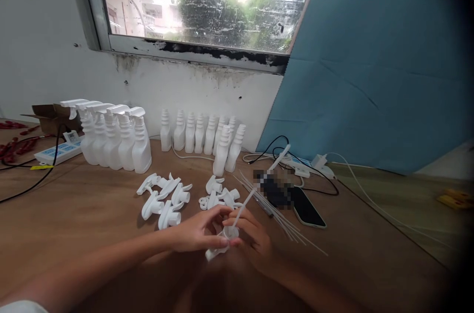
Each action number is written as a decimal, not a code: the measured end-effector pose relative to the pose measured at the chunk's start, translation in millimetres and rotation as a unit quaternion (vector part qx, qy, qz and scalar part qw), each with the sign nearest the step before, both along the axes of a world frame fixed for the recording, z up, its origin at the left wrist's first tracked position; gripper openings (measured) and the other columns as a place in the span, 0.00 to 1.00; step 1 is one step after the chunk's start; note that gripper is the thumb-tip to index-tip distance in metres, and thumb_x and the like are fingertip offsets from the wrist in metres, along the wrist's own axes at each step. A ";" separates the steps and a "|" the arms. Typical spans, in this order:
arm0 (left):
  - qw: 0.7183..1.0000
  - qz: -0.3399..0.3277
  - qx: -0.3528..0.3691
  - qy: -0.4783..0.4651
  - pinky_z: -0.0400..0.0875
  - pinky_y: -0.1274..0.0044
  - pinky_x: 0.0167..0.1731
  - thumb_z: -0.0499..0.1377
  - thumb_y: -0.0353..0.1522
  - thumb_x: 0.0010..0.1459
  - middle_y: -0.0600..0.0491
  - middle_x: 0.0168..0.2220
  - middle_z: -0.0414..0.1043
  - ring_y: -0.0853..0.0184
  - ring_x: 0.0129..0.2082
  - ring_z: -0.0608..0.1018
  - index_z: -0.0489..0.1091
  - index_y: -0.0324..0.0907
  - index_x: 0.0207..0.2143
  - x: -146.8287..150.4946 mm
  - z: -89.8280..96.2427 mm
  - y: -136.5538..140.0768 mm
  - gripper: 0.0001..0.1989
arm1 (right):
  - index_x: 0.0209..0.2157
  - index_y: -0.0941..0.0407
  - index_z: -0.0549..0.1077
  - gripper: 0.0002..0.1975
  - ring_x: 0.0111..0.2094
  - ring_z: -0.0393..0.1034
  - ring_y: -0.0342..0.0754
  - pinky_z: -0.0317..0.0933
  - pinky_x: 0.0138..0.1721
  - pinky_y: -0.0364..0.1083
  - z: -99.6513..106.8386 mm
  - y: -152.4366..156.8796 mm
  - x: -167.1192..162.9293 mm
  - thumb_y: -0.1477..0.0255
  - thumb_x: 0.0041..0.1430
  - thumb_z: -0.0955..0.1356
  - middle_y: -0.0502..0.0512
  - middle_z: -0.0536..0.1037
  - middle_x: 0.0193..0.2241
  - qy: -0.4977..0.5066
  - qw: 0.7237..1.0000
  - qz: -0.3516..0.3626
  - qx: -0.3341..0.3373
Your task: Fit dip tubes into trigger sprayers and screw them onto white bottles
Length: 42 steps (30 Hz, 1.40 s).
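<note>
A white trigger spray head (217, 252) is held low over the table between my two hands, its collar facing up. My left hand (202, 231) is closed on it from the left, thumb along its side. My right hand (255, 240) is closed around the collar from the right, fingertips beside the tube. A thin white dip tube (245, 203) rises from the collar, slanting up to the right. Loose spray heads (214, 184) lie just beyond my hands, and another group of spray heads (151, 204) lies to the left. Several loose tubes (285, 221) lie to the right.
Bottles with spray heads (138, 147) stand in a row at left; open-necked bottles (190, 133) stand along the wall. A phone (310, 208) lies right, near cables and a power strip (322, 169). Another power strip (59, 152) and a cardboard box (52, 119) are far left.
</note>
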State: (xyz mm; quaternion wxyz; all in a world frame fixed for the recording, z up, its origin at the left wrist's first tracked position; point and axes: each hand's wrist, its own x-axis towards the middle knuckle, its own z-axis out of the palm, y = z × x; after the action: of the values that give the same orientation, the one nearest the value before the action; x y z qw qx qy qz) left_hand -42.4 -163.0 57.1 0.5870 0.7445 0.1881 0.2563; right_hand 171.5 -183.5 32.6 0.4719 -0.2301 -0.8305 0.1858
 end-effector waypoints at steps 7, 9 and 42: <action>0.978 0.163 0.115 0.053 0.70 0.77 0.35 0.60 0.41 0.57 0.49 0.42 0.71 0.67 0.36 0.75 0.68 0.41 0.48 0.4 23.5 62.6 0.19 | 0.40 0.54 0.73 0.14 0.42 0.70 0.49 0.62 0.44 0.45 0.5 -9.7 43.3 0.64 0.68 0.59 0.56 0.75 0.38 0.013 0.982 -0.072 -0.174; 0.954 0.262 0.142 0.041 0.71 0.75 0.36 0.62 0.40 0.55 0.48 0.42 0.72 0.65 0.37 0.76 0.70 0.40 0.43 6.1 25.4 99.7 0.17 | 0.41 0.54 0.73 0.15 0.40 0.70 0.48 0.63 0.42 0.44 -4.6 -11.4 49.4 0.62 0.68 0.58 0.55 0.75 0.37 0.024 0.967 -0.078 -0.240; 0.694 0.366 0.615 0.078 0.58 0.60 0.63 0.50 0.24 0.61 0.45 0.61 0.62 0.58 0.65 0.58 0.61 0.41 0.57 8.2 61.1 152.3 0.22 | 0.46 0.55 0.67 0.17 0.21 0.65 0.42 0.58 0.22 0.40 -4.0 -9.1 50.7 0.58 0.61 0.66 0.49 0.72 0.22 0.171 0.901 -0.036 -0.398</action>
State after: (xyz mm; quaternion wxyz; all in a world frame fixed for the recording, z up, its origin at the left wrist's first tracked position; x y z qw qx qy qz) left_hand -34.2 -10.7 118.3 -0.1592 0.8290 0.2913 0.4501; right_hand 222.3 -192.7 28.6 0.4826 -0.3929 -0.5850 0.5201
